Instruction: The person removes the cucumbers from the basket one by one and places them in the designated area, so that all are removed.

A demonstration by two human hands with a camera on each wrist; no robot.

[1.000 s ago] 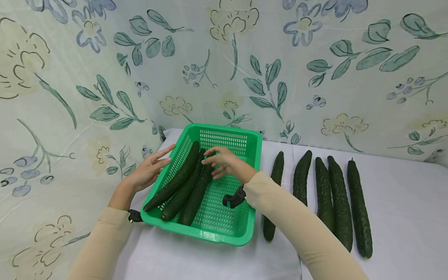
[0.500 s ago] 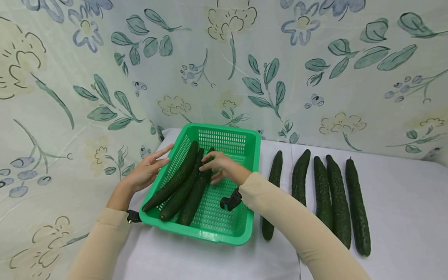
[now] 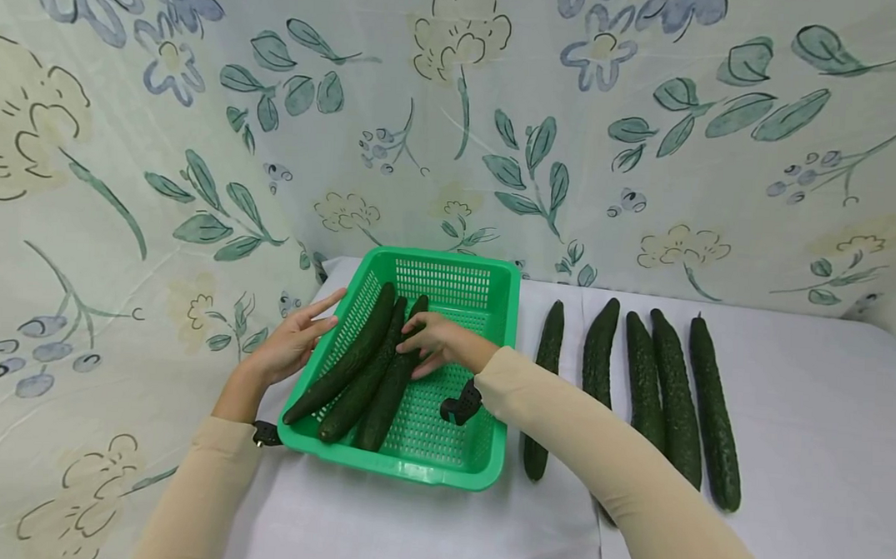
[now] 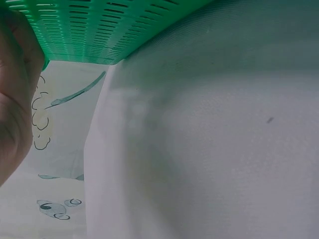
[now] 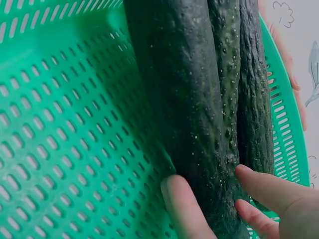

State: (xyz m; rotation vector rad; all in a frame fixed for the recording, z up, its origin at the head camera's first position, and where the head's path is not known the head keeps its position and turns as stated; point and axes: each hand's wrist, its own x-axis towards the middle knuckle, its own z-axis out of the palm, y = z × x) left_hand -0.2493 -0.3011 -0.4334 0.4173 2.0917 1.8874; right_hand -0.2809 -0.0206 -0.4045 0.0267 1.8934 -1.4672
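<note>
A green plastic basket (image 3: 432, 472) with slotted walls holds 3 dark green cucumbers side by side along its left part. My right hand (image 3: 449, 342) reaches over the right-hand cucumber (image 3: 384, 403) of these. In the right wrist view, the thumb lies on one side of that cucumber (image 5: 179, 89) and the fingertips (image 5: 251, 177) on the other. My left hand (image 3: 289, 348) rests with extended fingers against the outside of the basket's left wall. Part of that hand (image 4: 17, 94) shows beside the slotted wall (image 4: 94, 30) in the left wrist view.
Several more cucumbers lie lengthwise on the white-covered table (image 3: 809, 429) to the right of the basket. The nearest one (image 3: 550, 338) lies close to the basket, partly behind the right sleeve (image 3: 584, 435). A flower-printed cloth (image 3: 422, 187) hangs behind and at the left.
My right hand has come slightly down and its fingers have closed around the right-hand cucumber in the basket. The left hand stays at the basket's side.
</note>
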